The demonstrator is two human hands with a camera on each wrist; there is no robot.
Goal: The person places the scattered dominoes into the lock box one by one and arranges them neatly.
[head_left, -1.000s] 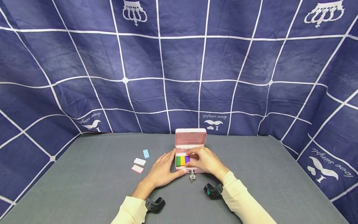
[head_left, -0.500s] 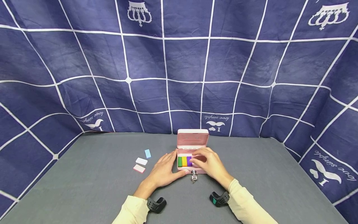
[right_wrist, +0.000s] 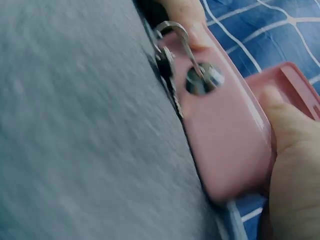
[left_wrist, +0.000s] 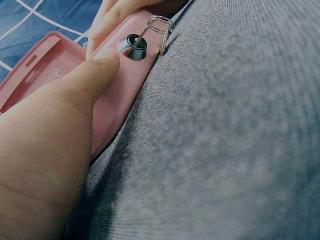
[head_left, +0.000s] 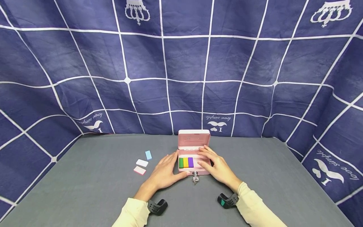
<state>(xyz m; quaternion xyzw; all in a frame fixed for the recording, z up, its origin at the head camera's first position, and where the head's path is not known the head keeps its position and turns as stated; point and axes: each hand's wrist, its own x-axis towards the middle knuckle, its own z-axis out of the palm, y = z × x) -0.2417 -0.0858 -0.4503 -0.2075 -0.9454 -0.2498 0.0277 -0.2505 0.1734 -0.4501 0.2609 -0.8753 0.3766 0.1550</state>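
Leaning its straight fingers along one end of a small pink box [head_left: 202, 172], the person's left hand [head_left: 164, 173] rests its thumb on the front wall, just beside the round lock [left_wrist: 134, 47]. A key stands in that lock, and from it hangs a metal ring [left_wrist: 162, 22]. The box sits on the grey table [head_left: 99, 183] with its lid [head_left: 194, 139] swung up at the back.

Over the opposite end I see the right hand [head_left: 217, 166], its fingers spread, thumb apart from the others, nothing visible between them; whether the tips touch the box I can't tell, as the close view is blurred. Inside, toward the left hand, three blocks lie side by side: green [head_left: 181, 163], then yellow [head_left: 185, 162], then purple [head_left: 191, 162], the last of them nearest the right thumb.

Out on the table, beyond the left hand, three small pieces lie near each other: a light blue one [head_left: 148, 155] farthest back, a white one [head_left: 142, 163], and a pale one with a pink edge [head_left: 139, 170]. Behind everything hangs a navy cloth [head_left: 181, 63] crossed with white lines.
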